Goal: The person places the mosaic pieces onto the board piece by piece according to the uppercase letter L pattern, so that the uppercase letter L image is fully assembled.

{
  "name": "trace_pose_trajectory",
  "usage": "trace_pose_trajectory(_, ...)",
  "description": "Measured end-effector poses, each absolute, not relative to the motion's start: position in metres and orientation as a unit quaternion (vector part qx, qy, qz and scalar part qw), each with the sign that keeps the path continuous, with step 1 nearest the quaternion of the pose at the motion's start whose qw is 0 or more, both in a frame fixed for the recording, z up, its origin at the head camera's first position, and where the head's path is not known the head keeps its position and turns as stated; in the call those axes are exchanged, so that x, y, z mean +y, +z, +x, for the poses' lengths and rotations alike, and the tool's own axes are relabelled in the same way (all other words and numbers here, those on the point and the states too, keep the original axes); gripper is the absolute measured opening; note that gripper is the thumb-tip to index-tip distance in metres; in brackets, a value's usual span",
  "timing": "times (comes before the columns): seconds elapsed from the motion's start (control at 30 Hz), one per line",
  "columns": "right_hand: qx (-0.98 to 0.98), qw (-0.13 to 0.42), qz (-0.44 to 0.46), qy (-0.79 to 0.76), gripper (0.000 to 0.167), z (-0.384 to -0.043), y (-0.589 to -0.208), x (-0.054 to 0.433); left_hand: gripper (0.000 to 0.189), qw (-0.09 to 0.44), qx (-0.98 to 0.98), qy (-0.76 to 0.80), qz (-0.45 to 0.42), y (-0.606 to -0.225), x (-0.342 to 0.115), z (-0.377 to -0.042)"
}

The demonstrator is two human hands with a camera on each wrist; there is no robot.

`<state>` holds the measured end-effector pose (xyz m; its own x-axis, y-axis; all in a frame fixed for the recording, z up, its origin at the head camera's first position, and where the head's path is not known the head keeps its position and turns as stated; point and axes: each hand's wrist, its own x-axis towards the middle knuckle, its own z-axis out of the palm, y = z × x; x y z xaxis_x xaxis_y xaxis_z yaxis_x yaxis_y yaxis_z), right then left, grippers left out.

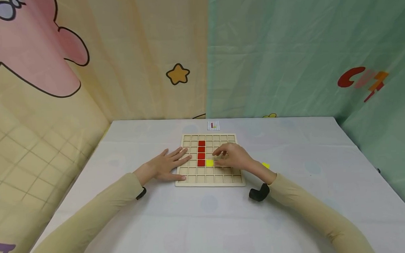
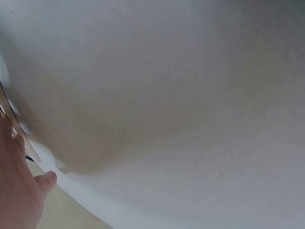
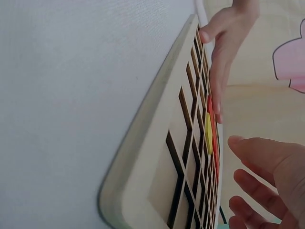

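A pale wooden grid board [image 1: 224,179] lies on the table. Several red square tiles [image 1: 201,156] fill part of one column, and a yellow tile [image 1: 209,162] sits in the cell just right of the lowest red one. My left hand [image 1: 167,165] rests on the board's left edge with its fingers spread. Over the right half of the grid, close to the yellow tile, hovers my right hand [image 1: 235,156]. In the right wrist view its thumb [image 3: 257,150] and fingers are loosely bent and apart, with nothing between them. Part of the grid is hidden beneath this hand.
Behind the board lies a small card [image 1: 213,125] printed with a red and yellow grid pattern. Another yellow piece [image 1: 265,165] shows on the table beside my right wrist, partly covered by it. Printed curtains [image 1: 274,64] hang beyond the table.
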<state>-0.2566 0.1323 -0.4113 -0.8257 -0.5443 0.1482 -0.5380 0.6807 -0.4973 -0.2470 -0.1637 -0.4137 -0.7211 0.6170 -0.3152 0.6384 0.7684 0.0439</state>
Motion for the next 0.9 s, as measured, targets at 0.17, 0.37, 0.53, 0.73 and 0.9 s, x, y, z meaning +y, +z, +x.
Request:
trace_pose_trajectory(0.17, 0.912, -0.028, -0.298, -0.279, 0.025, -0.258, -0.407, 0.146, 0.082, 0.155, 0.928, -0.035, 0.338, -0.413, -0.164, -0.247)
trace_pose_trajectory(0.37, 0.909, -0.053, -0.278, -0.305, 0.027, -0.254, -0.402, 0.169, 0.083, 0.156, 0.928, -0.034, 0.338, -0.415, -0.164, -0.246)
trace_pose_trajectory(0.53, 0.917, -0.083, -0.261, -0.291, 0.026, -0.249, -0.4, 0.192, 0.083, 0.157, 0.926, -0.031, 0.343, -0.416, -0.163, -0.245)
trace_pose_trajectory(0.73, 0.922, -0.09, -0.242, -0.288, 0.028, -0.248, -0.399, 0.217, 0.083, 0.153, 0.927, -0.027, 0.342, -0.415, -0.163, -0.244)
trace_pose_trajectory(0.9, 0.926, -0.083, -0.227, -0.29, 0.03, -0.247, -0.401, 0.236, 0.083, 0.155, 0.928, -0.026, 0.338, -0.415, -0.164, -0.244)
